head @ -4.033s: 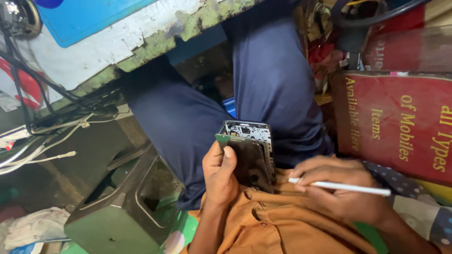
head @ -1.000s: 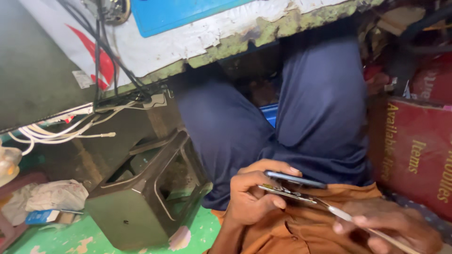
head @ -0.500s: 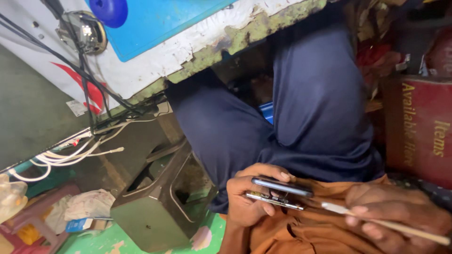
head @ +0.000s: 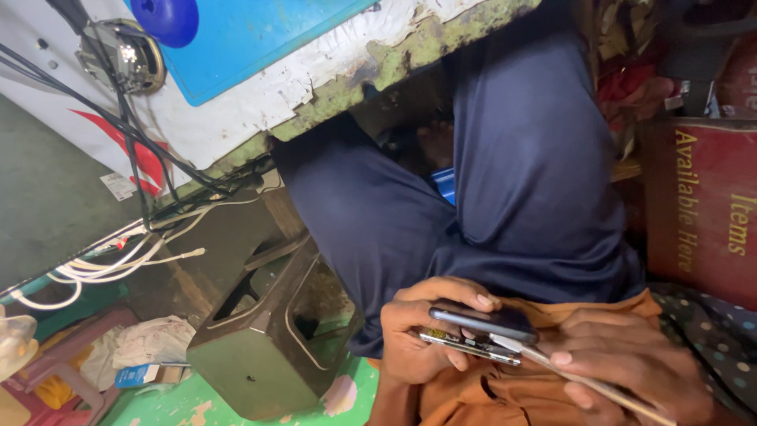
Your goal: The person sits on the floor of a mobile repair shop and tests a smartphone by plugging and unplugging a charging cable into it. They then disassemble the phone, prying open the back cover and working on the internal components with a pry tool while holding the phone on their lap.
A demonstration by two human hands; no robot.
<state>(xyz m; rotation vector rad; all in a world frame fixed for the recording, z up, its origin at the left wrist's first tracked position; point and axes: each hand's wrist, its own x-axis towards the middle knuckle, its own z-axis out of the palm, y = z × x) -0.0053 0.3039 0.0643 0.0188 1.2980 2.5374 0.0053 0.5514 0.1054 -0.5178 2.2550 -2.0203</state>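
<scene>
At 9 o'clock of the view, a bundle of white cables [head: 95, 268] ran along the floor edge below a white panel [head: 71, 110] with black wires hanging across it. At 11 o'clock, a blue mat [head: 252, 39] lay on the worn green-edged bench [head: 410, 55]. At 7 o'clock, a dark metal stool [head: 268, 347] stood tilted on the green floor [head: 165, 406], with crumpled cloth [head: 146, 343] just beside it.

At 6 o'clock, the left hand [head: 418, 331] was closed around a phone [head: 482, 319], fingers curled over its upper edge and thumb below. The phone was held edge-on and split: a dark back part sat above a thinner lower part, the two spread apart at the right end. The phone sat in the lap, over the orange shirt [head: 505, 394] and below the dark blue trousers [head: 512, 181].

At 5 o'clock, the right hand [head: 631, 363] gripped a thin pale pry tool [head: 583, 383], whose tip sat in the gap between the phone's two parts.

At 3 o'clock, a dark red printed board [head: 702, 205] stood beside the trousers.
</scene>
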